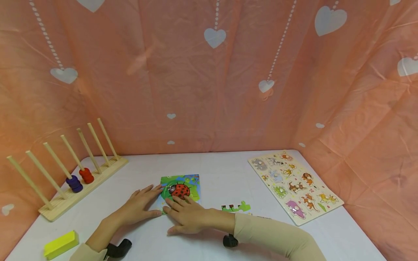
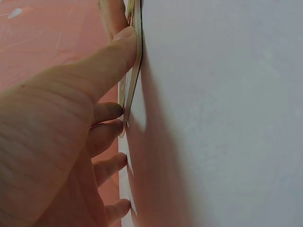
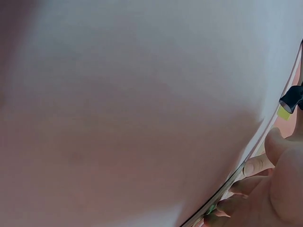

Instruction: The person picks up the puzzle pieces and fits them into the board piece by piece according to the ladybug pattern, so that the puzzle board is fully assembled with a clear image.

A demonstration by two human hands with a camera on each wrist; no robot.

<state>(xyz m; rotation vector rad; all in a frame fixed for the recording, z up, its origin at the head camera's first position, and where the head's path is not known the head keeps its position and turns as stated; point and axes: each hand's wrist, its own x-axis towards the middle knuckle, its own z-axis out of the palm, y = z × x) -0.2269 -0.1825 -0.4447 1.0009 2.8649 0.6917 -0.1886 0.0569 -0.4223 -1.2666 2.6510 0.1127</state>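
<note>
A square ladybug jigsaw puzzle lies on the white table, its near part covered by fingers. My left hand is at its left edge, fingers extended; in the left wrist view the thumb touches the board's edge. Across the lower part of the puzzle rests my right hand, fingers spread and fairly straight. In the right wrist view that hand shows at the lower right, fingertips by the thin board edge. Right of the puzzle, partly behind the right forearm, lies a green puzzle piece.
A wooden peg rack with purple rings and red rings stands at the left. A yellow block lies at the near left. On the right lies an animal peg puzzle board. A pink curtain surrounds the table.
</note>
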